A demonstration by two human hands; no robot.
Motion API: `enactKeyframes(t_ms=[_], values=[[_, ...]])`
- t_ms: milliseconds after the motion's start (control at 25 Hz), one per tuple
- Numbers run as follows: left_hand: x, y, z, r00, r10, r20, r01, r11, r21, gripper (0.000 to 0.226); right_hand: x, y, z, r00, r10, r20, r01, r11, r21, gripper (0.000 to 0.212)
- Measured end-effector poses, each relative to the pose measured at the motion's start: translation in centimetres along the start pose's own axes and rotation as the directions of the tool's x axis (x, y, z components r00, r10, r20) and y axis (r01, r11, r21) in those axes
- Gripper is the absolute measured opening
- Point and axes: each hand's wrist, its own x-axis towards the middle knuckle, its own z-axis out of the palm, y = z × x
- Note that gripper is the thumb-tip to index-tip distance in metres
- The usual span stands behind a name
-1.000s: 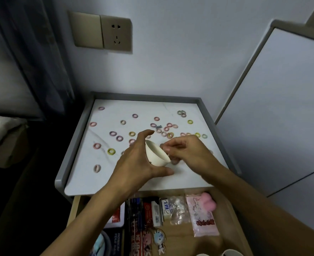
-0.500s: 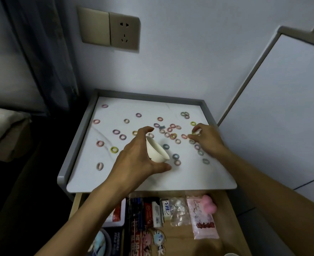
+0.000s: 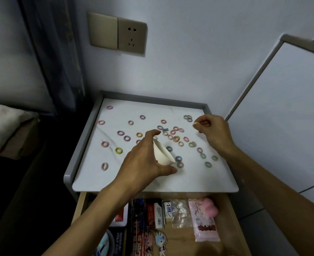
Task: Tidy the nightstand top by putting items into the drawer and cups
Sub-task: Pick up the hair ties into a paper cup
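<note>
gripping tilted cup (image 3: 162,154): left hand (image 3: 145,163) | right hand (image 3: 214,132): pinching yellow ring (image 3: 196,123)

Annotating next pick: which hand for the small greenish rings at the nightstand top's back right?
Right. The right hand, pinching a small yellow ring, is beside those greenish rings; the left hand grips the tilted small white cup.

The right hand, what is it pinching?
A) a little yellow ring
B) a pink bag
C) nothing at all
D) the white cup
A: the right hand pinches a small yellow ring between its fingertips, while the left hand holds the white cup.
</note>
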Motion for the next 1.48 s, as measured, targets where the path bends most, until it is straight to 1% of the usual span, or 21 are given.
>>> enactKeyframes(t_ms=[80, 160, 240, 320, 360, 400, 440, 480, 520, 560, 600, 640, 680, 720, 800, 960, 1040, 1200, 1280, 1360, 1480], values=[[-0.1, 0.1, 0.3, 1.000, 0.005, 0.006, -0.005, 1.000, -0.002, 0.102, -3.4, -2.7, -0.9, 0.998, -0.039, 0.039, 0.031, 0.980, 0.197, 0.011], [-0.1, 0.2, 0.7, 1.000, 0.019, 0.010, -0.019, 1.000, -0.024, 0.101, -6.5, -4.7, -0.8, 0.966, -0.135, 0.219, 0.061, 0.947, 0.316, 0.013], [-0.1, 0.2, 1.1, 0.999, 0.045, 0.022, -0.044, 0.998, -0.039, 0.101, -8.6, -5.8, 0.2, 0.878, -0.259, 0.402, 0.142, 0.944, 0.297, 0.020], [-0.2, 0.1, 1.6, 0.997, 0.067, 0.032, -0.066, 0.997, -0.034, 0.101, -9.4, -6.0, 0.9, 0.815, -0.341, 0.469, 0.224, 0.931, 0.288, 0.029], [-0.2, 0.1, 1.7, 0.997, 0.070, 0.032, -0.070, 0.997, -0.030, 0.101, -9.2, -5.9, 0.7, 0.820, -0.341, 0.460, 0.209, 0.926, 0.314, 0.030], [-0.2, 0.1, 1.7, 0.997, 0.066, 0.025, -0.066, 0.998, -0.024, 0.101, -8.8, -5.7, 0.3, 0.847, -0.318, 0.426, 0.178, 0.924, 0.338, 0.028], [-0.3, 0.0, 1.7, 0.998, 0.055, 0.014, -0.055, 0.998, -0.015, 0.101, -8.2, -5.0, -0.3, 0.883, -0.287, 0.372, 0.155, 0.926, 0.345, 0.025], [-0.3, -0.1, 1.6, 0.999, 0.043, 0.007, -0.043, 0.999, -0.006, 0.100, -7.6, -3.9, -0.9, 0.924, -0.237, 0.299, 0.144, 0.943, 0.301, 0.022], [-0.4, 0.0, 1.5, 0.999, 0.039, 0.006, -0.039, 0.999, -0.002, 0.100, -6.9, -2.5, -1.6, 0.958, -0.175, 0.229, 0.135, 0.975, 0.178, 0.018], [-0.4, 0.1, 1.5, 0.999, 0.041, 0.008, -0.041, 0.999, -0.007, 0.099, -6.3, -0.7, -2.2, 0.977, -0.103, 0.187, 0.110, 0.994, -0.026, 0.017], [-0.4, 0.1, 1.5, 0.999, 0.043, 0.007, -0.043, 0.999, -0.015, 0.099, -5.9, 1.0, -2.7, 0.983, -0.008, 0.183, 0.055, 0.965, -0.256, 0.024], [-0.3, 0.2, 1.5, 0.999, 0.044, 0.007, -0.044, 0.999, -0.022, 0.098, -5.8, 2.7, -2.9, 0.972, 0.104, 0.213, 0.000, 0.899, -0.437, 0.037], [-0.3, 0.2, 1.5, 0.999, 0.045, 0.009, -0.045, 0.999, -0.026, 0.098, -5.9, 4.0, -2.9, 0.949, 0.194, 0.248, -0.031, 0.840, -0.541, 0.050], [-0.2, 0.2, 1.5, 0.999, 0.047, 0.011, -0.046, 0.999, -0.028, 0.098, -5.9, 5.1, -2.9, 0.930, 0.243, 0.276, -0.043, 0.818, -0.574, 0.057], [-0.2, 0.1, 1.4, 0.999, 0.049, 0.016, -0.048, 0.998, -0.029, 0.098, -5.6, 5.9, -2.5, 0.924, 0.210, 0.318, -0.024, 0.865, -0.501, 0.058], [-0.2, 0.2, 1.2, 0.999, 0.040, 0.023, -0.039, 0.999, -0.035, 0.098, -4.8, 5.5, -1.4, 0.927, 0.101, 0.361, 0.037, 0.934, -0.355, 0.045], [-0.3, 0.3, 1.0, 0.999, 0.041, 0.024, -0.040, 0.999, -0.033, 0.099, -4.7, 5.4, -1.0, 0.928, 0.082, 0.364, 0.053, 0.937, -0.346, 0.037], [-0.4, 0.4, 0.9, 0.999, 0.046, 0.029, -0.045, 0.998, -0.045, 0.098, -4.5, 5.7, -0.9, 0.941, 0.115, 0.318, -0.009, 0.949, -0.315, 0.023], [-0.4, 0.3, 0.8, 0.998, 0.047, 0.030, -0.045, 0.998, -0.046, 0.096, -4.3, 5.7, -1.0, 0.945, 0.124, 0.303, -0.013, 0.940, -0.342, 0.016], [-0.5, 0.3, 0.9, 0.999, 0.036, 0.035, -0.035, 0.998, -0.043, 0.096, -4.3, 5.8, -0.8, 0.935, 0.135, 0.329, -0.003, 0.928, -0.372, 0.009], [-0.6, 0.4, 0.9, 0.998, 0.039, 0.043, -0.038, 0.999, -0.023, 0.098, -4.6, 4.7, -0.8, 0.940, 0.116, 0.322, 0.000, 0.941, -0.340, 0.007]])
